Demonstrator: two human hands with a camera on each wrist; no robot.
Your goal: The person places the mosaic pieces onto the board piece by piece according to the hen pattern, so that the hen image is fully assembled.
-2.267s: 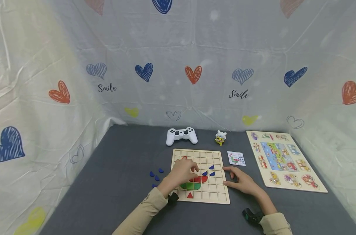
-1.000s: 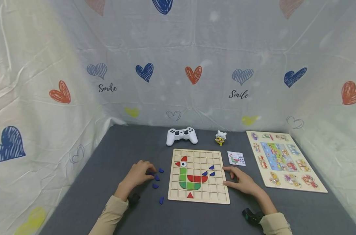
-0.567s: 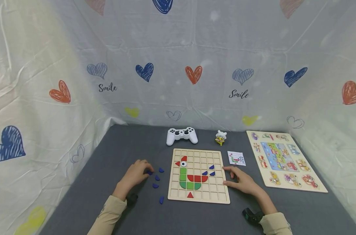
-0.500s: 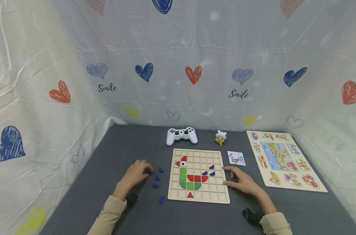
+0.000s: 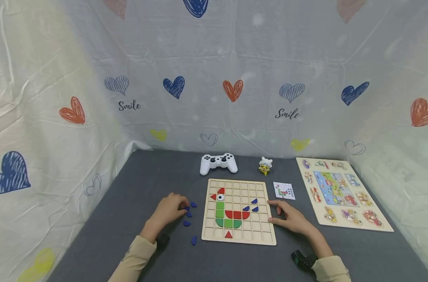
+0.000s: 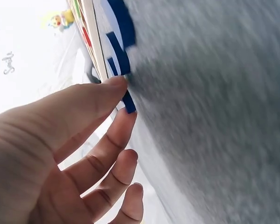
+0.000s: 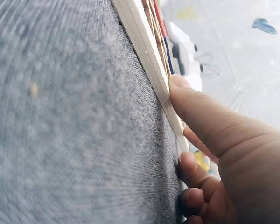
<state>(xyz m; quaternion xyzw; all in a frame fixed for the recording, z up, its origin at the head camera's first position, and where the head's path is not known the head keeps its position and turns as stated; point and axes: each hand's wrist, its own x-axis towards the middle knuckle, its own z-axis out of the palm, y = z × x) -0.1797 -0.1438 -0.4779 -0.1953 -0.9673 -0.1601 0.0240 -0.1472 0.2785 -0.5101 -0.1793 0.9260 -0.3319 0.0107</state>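
My left hand, left of the board, pinches a blue half-round piece between thumb and index finger, low over the table. Other blue pieces lie close by, several in all. The wooden grid board carries a bird-like figure of green squares, red pieces and a round eye piece. Three blue pieces sit in its right half. My right hand rests at the board's right edge, where thumb and index finger touch the rim, the thumb tip showing in the right wrist view.
A small pattern card lies right of the board. Behind stand a white game controller and a small yellow-and-white figurine. A wooden picture puzzle lies at the far right. Printed cloth hangs behind the dark table.
My left hand left the board and went to the loose blue pieces. It took hold of the leftmost one and has moved slightly right with it. My right hand stayed put.
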